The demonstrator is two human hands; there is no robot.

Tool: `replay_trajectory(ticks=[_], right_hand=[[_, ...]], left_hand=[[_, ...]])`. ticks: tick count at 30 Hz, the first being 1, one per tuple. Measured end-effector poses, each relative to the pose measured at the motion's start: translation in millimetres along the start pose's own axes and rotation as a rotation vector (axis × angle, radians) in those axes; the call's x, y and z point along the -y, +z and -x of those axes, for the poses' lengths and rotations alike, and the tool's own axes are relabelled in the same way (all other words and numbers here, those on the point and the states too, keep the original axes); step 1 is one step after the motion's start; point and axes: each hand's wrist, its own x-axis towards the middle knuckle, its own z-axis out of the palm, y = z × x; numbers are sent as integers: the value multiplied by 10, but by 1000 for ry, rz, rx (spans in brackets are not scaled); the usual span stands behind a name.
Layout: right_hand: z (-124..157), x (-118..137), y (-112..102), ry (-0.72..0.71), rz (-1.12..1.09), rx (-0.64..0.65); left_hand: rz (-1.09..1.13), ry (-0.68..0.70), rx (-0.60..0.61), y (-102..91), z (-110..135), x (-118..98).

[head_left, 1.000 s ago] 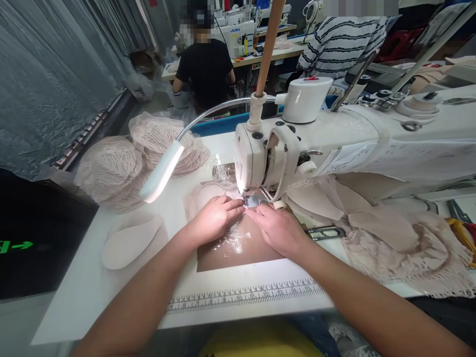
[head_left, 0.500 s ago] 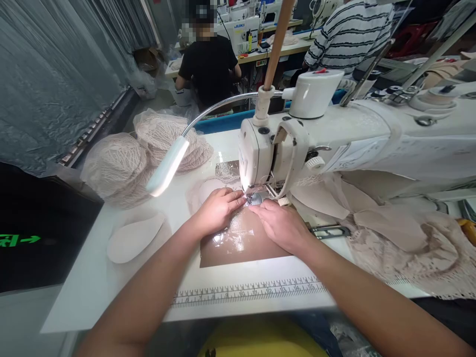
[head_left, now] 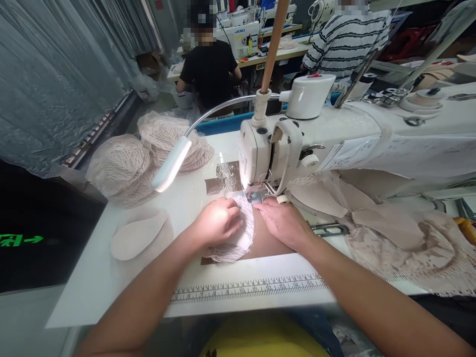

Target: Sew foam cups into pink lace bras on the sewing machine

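My left hand [head_left: 217,222] is curled over a pale lace cup piece [head_left: 238,243] and grips it just in front of the needle of the white sewing machine [head_left: 334,139]. My right hand [head_left: 284,223] lies beside it on the brown glossy patch [head_left: 267,245] of the table, fingers pressed together on the edge of the lace at the presser foot [head_left: 255,198].
Stacks of lace cups [head_left: 122,166] sit at the back left, a flat foam pad [head_left: 137,234] lies to the left, and a gooseneck lamp [head_left: 171,163] hangs over them. Lace fabric [head_left: 420,248] is heaped on the right. A ruler [head_left: 249,287] runs along the front edge. Two people sit at machines beyond.
My left hand has pulled the lace cup piece back toward me and curled over it; before, both hands lay flat at the needle. The right hand has hardly moved.
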Motion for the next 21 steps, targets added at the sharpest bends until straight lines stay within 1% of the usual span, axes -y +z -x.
replay_trajectory(ticks=[3, 5, 9, 13, 17, 21], right_hand=[[2, 0, -1, 4, -14, 0], [9, 1, 2, 1, -25, -9], [33, 9, 10, -57, -28, -9], [44, 29, 18, -108, 59, 11], [36, 52, 36, -109, 174, 21], [27, 64, 65, -106, 211, -26]], left_hand=[[33, 66, -26, 67, -17, 20], [33, 83, -43, 93, -21, 36], [16, 104, -56, 104, -12, 43], [-65, 129, -37, 135, -12, 45], [-145, 134, -12, 186, -33, 65], [-171, 143, -29, 198, -66, 81]])
